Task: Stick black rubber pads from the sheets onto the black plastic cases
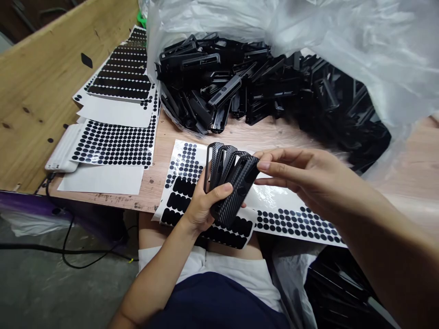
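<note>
The left hand (202, 205) is closed around a fanned stack of black carbon-pattern plastic parts (229, 178), thumb pressed across the front of the nearest one, holding them upright just above the table's near edge. The right hand (305, 176) reaches in from the right, its fingers (274, 164) pinched on the top end of the outermost part in the stack.

Directly beneath both hands lies a sticker sheet (295, 221) carrying black dots and oblong pads, partly peeled in the middle. Behind it, a clear plastic bag (343, 41) spills a heap of loose black parts (260, 87) onto the wooden table (154, 183). To the left sit more sticker sheets (116, 141), stacked and overlapping, with a white power bank (63, 151) beside them.
</note>
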`<state>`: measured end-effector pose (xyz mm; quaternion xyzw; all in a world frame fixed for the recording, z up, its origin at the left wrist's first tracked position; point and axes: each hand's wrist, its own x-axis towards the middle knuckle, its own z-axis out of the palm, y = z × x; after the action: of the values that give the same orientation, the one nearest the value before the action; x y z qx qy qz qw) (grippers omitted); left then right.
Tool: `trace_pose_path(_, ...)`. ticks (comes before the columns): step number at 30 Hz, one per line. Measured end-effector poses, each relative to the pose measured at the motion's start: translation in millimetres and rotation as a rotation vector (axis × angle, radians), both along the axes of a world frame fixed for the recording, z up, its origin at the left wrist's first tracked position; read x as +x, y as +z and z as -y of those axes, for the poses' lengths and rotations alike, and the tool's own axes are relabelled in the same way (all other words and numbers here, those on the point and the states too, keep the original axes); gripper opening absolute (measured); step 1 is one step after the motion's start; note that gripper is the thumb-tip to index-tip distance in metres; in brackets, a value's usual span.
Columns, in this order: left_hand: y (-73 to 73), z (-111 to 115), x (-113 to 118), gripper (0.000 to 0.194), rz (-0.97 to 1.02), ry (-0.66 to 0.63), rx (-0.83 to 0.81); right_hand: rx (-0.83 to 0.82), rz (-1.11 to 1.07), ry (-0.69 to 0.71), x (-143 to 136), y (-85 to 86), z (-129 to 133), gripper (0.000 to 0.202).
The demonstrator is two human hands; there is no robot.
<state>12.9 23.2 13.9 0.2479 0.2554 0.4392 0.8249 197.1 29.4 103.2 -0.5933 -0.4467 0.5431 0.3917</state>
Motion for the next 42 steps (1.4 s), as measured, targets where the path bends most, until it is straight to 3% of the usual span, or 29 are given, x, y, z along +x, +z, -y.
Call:
trace_pose_path(20,1.3,0.2,0.4,0.072,-0.014,0.032,-0.011,0.192,0.358,0.082,0.2,-0.5,5.5,0.042)
trace_pose_path(24,1.2,-1.5,1.8,0.072,-0.052,0.051,-0.011,0.413,0.504,-0.03,-3.4,-3.7,8.5,0.039)
trace_pose_path(26,1.5,-1.9,1.8,0.072,-0.077,0.066,-0.001,0.47,0.537,-0.098,-3.8,-7.5,7.9,0.056)
trace_pose_path(28,1.1,-1.8,1.6,0.076,-0.101,0.065,0.037,0.356,0.375,-0.063,-4.6,-14.2,6.1,0.084)
trace_pose_path(30,-1.0,-1.9,2.2,0.087,-0.128,0.016,0.115,0.162,0.076,0.049,-5.5,-23.6,5.0,0.102)
trace_pose_path(33,-6.3,-2.7,5.4,0.111,-0.189,-0.039,0.258,0.063,-0.211,0.089,-0.4,-34.7,12.6,0.112)
trace_pose_path(36,-8.9,-3.8,8.7,0.118,-0.177,-0.059,0.292,0.074,-0.185,-0.061,28.3,-28.5,43.3,0.087)
trace_pose_path(38,-7.5,-5.4,9.0,0.106,-0.166,-0.068,0.255,-0.017,-0.027,-0.1,65.1,-17.2,77.6,0.074)
trace_pose_path(40,-5.1,-7.5,8.2,0.084,-0.163,-0.063,0.211,-0.137,0.264,-0.002,110.7,-11.6,116.3,0.068)
trace_pose_path(42,-3.3,-9.5,7.4,0.065,-0.152,-0.05,0.188,-0.233,0.607,0.179,154.1,-20.6,151.6,0.067)
